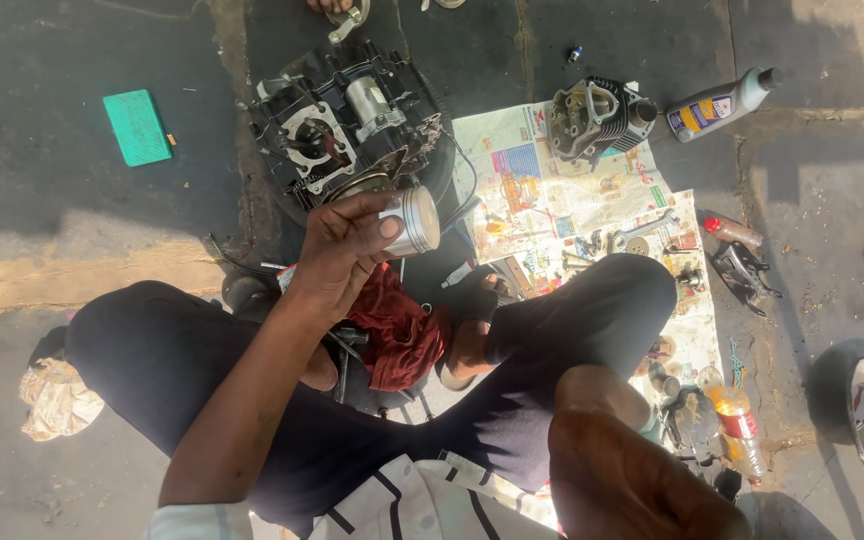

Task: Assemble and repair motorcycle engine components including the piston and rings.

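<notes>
The left hand [344, 250] is raised over the person's crossed legs and grips 1 silver piston [412, 222], fingers wrapped around its skirt and the thumb pressed on its side, the flat crown facing right. The piston sits just in front of the engine block [347, 125], which lies on the dark ground directly above the hand, its round cylinder bore facing up. The right hand [632, 470] is close to the camera at the lower right, well apart from the engine block; whether it is open or closed cannot be told. A red rag [402, 335] lies in the lap, below the engine block and just under the left hand. To the right of the engine block spreads a sheet of newspaper [552, 190] with a cylinder head [597, 115] on its top edge and small tools scattered on it. Farther right lies a grey oil bottle [717, 105]. A green rectangular pad [137, 127] lies well to the left of the engine block.
</notes>
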